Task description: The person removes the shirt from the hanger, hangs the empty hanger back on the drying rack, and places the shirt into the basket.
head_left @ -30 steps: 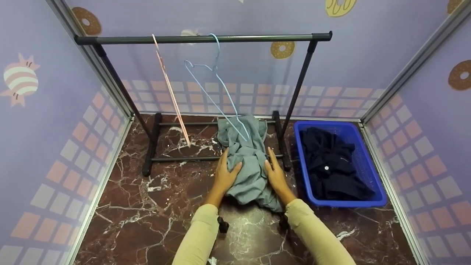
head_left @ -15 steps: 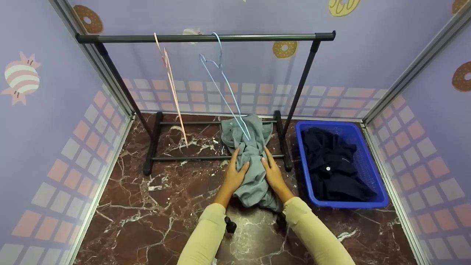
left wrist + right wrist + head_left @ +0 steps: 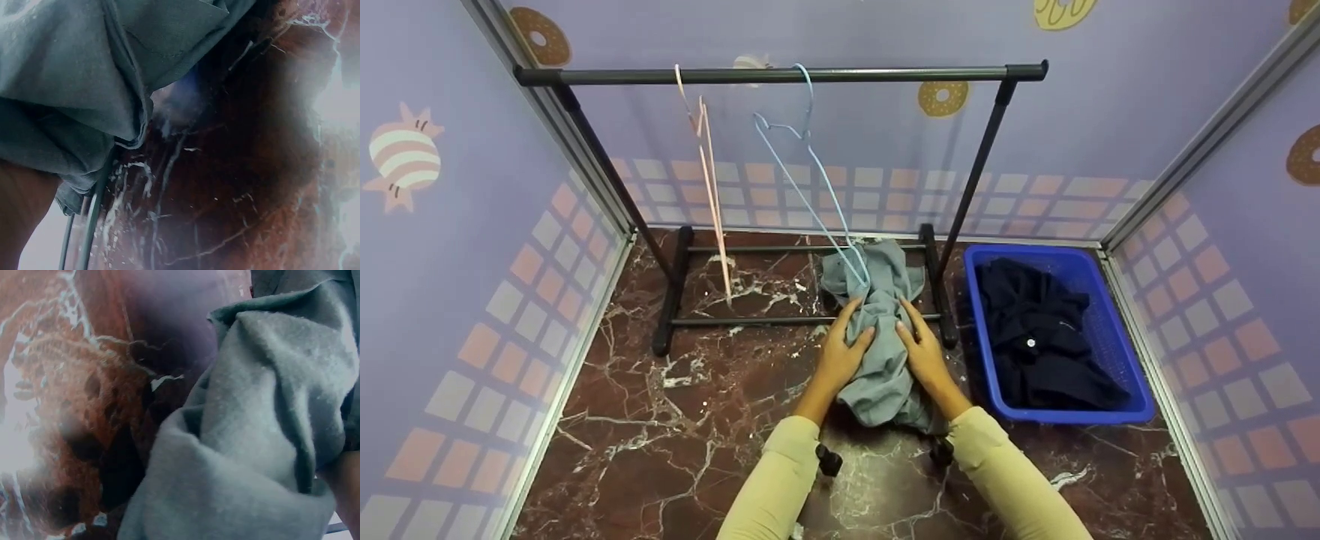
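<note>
A bunched grey-green garment [image 3: 881,337] is held between both hands in front of the rack's base. My left hand [image 3: 840,361] grips its left side and my right hand [image 3: 924,360] its right side, thumbs on top of the cloth. The lower end of a light blue hanger [image 3: 825,176], hooked on the rail, overlaps the garment just beyond the fingertips; the head view does not settle whether it is inside the cloth. Folds of the garment fill much of the left wrist view [image 3: 73,73] and right wrist view [image 3: 253,410], hiding most of the fingers.
A black clothes rack [image 3: 885,75] stands ahead, its base bars on the marbled floor [image 3: 645,457]. Left of the blue hanger hangs a pink hanger [image 3: 711,187]. At the right, a blue basket [image 3: 1144,405] holds dark navy clothing [image 3: 1035,337]. Patterned walls enclose three sides.
Both hands have come closer together, bunching the garment narrower, and the left hand has shifted right. The blue hanger has swung right and partly back; the pink hanger has turned and its lower end moved left.
</note>
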`<state>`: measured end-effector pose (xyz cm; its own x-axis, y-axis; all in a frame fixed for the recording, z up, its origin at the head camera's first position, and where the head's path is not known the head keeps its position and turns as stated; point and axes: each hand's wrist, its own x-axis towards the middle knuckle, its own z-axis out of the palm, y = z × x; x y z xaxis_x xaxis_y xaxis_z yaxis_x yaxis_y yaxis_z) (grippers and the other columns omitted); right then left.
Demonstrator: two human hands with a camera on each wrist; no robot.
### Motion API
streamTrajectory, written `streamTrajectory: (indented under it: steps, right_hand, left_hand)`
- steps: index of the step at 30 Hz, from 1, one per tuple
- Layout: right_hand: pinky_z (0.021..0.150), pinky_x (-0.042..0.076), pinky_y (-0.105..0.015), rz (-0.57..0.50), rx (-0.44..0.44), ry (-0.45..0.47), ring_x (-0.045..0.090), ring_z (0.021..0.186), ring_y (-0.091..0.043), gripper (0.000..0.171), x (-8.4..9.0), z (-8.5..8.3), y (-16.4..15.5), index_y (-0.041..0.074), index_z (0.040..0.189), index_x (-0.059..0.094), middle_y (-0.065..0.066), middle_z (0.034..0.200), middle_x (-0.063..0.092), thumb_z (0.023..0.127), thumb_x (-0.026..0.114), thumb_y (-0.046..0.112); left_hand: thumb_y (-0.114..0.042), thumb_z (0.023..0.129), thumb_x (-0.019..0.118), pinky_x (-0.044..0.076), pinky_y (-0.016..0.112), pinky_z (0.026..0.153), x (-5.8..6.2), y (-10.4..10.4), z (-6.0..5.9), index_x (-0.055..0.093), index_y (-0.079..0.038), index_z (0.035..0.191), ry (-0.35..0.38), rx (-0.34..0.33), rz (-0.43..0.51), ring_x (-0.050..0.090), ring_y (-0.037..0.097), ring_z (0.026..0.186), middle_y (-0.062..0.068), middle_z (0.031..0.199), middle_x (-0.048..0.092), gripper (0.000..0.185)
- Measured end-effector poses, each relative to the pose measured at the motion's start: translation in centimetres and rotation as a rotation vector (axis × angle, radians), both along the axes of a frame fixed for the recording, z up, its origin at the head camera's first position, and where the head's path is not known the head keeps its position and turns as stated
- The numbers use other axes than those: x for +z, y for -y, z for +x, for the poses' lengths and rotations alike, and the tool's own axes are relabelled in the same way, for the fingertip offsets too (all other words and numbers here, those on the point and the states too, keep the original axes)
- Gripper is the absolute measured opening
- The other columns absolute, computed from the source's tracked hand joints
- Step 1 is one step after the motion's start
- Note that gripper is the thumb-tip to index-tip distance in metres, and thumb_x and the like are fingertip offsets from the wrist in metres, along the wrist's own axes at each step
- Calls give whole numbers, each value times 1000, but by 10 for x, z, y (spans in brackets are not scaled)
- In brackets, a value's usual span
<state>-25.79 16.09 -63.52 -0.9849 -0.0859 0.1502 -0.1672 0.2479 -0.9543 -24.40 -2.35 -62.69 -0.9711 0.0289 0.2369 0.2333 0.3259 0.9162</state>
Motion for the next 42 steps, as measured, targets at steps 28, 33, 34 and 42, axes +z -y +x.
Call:
streamTrajectory:
  steps: [28, 33, 34, 42]
  right_hand:
    - [116, 40, -31, -8, -10, -100, 44, 146, -32, 47, 98, 43, -17, 3, 153, 47, -17, 159, 47, 107, 53, 10]
    - [110, 39, -15, -38, -12, -128, 47, 142, -24, 47, 98, 38, -28, -1, 152, 47, -20, 156, 48, 106, 53, 5]
    - [110, 39, -15, -47, -14, -132, 47, 141, -21, 47, 96, 35, -31, -1, 152, 47, -20, 156, 48, 106, 52, 4]
    - [115, 35, -18, -39, -60, -196, 46, 140, -11, 46, 106, 22, -53, 5, 151, 51, -13, 155, 51, 106, 54, 5]
  left_hand:
    - [-32, 101, 67, 39, 47, 122, 53, -32, 17, 42, -11, 157, -181, -66, 53, 46, 28, 147, 10, 159, 48, 64]
    - [-28, 100, 68, 40, 46, 120, 61, -42, 17, 44, -10, 155, -213, -64, 70, 48, 28, 145, 11, 156, 51, 62]
    - [-27, 100, 69, 41, 45, 120, 63, -44, 17, 45, -9, 154, -220, -62, 73, 49, 28, 144, 12, 156, 52, 62]
    - [-28, 99, 70, 43, 40, 119, 86, -65, 10, 45, -8, 153, -297, -64, 83, 54, 27, 140, 13, 153, 54, 63]
